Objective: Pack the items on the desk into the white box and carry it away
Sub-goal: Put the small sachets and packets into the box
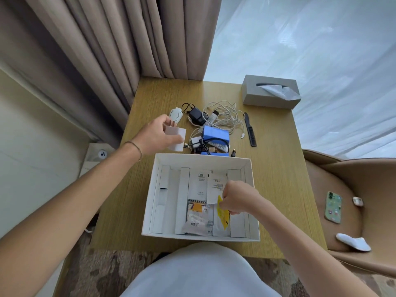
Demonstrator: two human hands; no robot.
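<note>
The right hand (236, 198) is down inside the white box (150, 211), fingers curled and pinching a yellow sachet (222, 213) together with the lower edge of a white leaflet (215, 188). Just left of that grip, flat on the box floor, lie a second white leaflet (198, 186) and some pale snack packets (198, 219). The left hand (159, 133) is out beyond the far wall of the box, thumb and fingers closed on a small white card box (176, 139).

Still on the wooden desk (276, 179), to the right of the left hand's grip: a blue box (215, 136), a black charger (197, 116), a tangle of white cables (225, 114), a white tube (220, 146) and, further right, a black comb (250, 130). Just beyond the left knuckles sits a round white gadget (176, 114).

I'd say the thing to do well here is lay the sachet flat against the right-hand wall, not heaped on the leaflets, so the floor stays level for the bulkier blue box. The card box could drop into the bare strip on the left. Cables look best gathered into a coil first, or they may snag on the rim
</note>
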